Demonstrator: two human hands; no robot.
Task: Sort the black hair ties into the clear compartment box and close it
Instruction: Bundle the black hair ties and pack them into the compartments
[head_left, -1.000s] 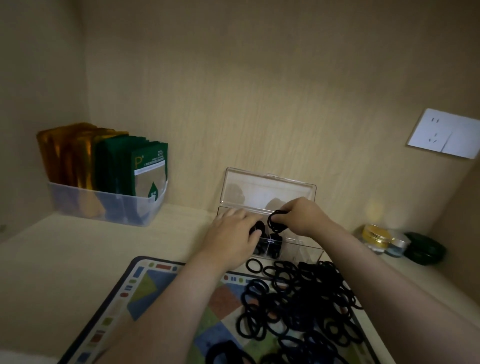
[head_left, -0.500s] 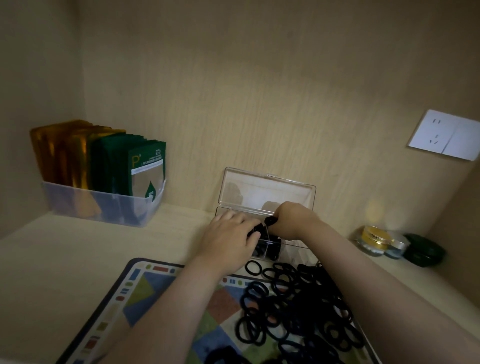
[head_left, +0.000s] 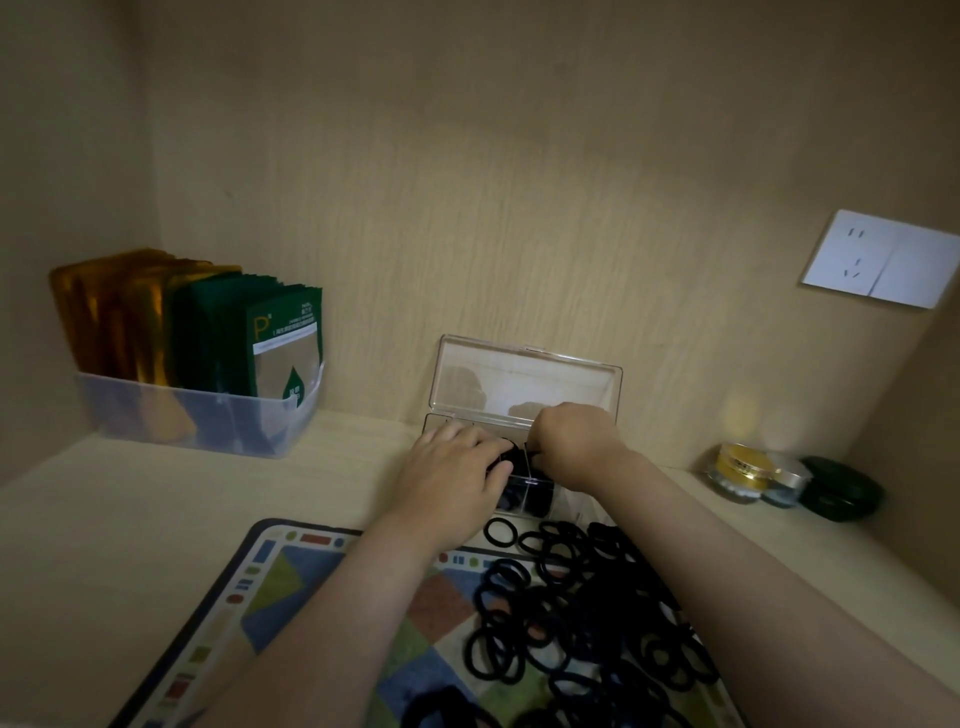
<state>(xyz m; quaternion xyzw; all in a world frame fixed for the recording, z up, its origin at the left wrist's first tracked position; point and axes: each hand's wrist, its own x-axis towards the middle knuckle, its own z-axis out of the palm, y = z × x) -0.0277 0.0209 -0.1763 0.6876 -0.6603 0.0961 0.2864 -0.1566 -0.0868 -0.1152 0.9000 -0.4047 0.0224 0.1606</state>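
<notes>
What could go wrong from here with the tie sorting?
1. The left hand and right hand crowd over one divider of the clear box. The hair tie the right fingers seem to stuff in may spring out or straddle compartments.
2. The pile of ties looks bigger than the box, so overfilling could block the lid.
3. The lid leans near the back wall, so a push could slide the box.

Head-worn, forward-down, close above the box (head_left: 524, 379)

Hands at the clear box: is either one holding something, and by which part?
The right hand seems to pinch a black hair tie by its edge over the clear box; the left hand lies flat, gripping nothing.
</notes>
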